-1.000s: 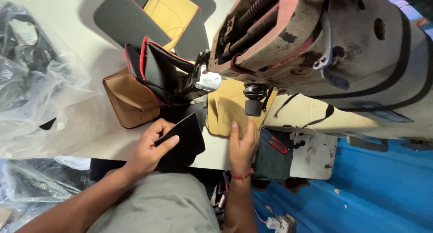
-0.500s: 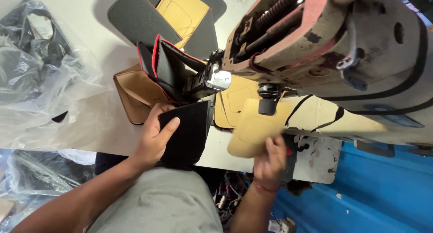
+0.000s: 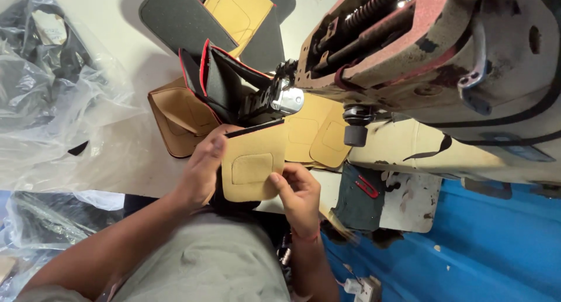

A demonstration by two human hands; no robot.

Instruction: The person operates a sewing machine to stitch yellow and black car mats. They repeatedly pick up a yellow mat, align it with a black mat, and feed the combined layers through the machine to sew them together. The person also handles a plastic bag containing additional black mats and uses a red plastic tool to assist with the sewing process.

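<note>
My left hand [image 3: 203, 166] grips the left edge of a tan leather piece [image 3: 252, 161] with a stitched patch, laid over a black piece whose edge shows along its top. On the piece's lower right corner, my right hand [image 3: 298, 191] pinches it with thumb and fingers. Both hands hold it just below the needle area [image 3: 280, 98] of a worn sewing machine [image 3: 432, 62]. More tan pieces [image 3: 318, 132] lie under the machine's head. A stack of black pieces with red edges [image 3: 213, 83] stands beside the needle.
Brown leather pieces [image 3: 178, 118] lie left of the stack. Black and tan panels [image 3: 228, 12] rest at the table's far side. Crumpled clear plastic bags [image 3: 52, 85] cover the left. A dark cloth with red snips [image 3: 362, 191] hangs at the table's near edge, above a blue floor [image 3: 485, 249].
My right hand brought a tan piece from the right and laid it over the black piece in my left hand; both hands now hold the pair together.
</note>
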